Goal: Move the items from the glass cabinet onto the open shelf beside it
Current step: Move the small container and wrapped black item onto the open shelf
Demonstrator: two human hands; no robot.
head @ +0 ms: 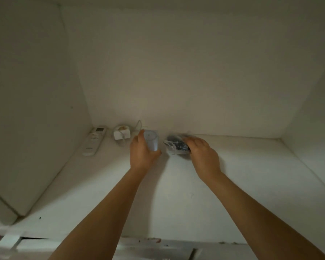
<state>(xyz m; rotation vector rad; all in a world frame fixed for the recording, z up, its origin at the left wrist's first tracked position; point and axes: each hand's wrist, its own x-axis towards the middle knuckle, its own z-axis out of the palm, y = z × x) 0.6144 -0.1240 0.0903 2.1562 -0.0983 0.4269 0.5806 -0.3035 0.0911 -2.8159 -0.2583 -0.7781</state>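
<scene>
**Shelf** (233, 175) — white recess with no glass in sight; probably the task's open shelf.

**Back left corner:** remote (94, 140), lying flat near the side wall. Just beside it is a charger (121, 135) with its cable, close to the back wall.

**Left hand** (143, 154): fingers and thumb wrapped round a pale cylinder (151, 140), roughly upright, near the back edge just right of the charger. I cannot tell whether its base touches the shelf.

**Right hand** (203, 154): fingers curled over the right end of a clear bag (174, 144) with dark contents. The bag is at the back edge, just beside the cylinder and not touching it.

**Note:** all four stand in a row along the back wall — likely so the front stays free for further items.
</scene>
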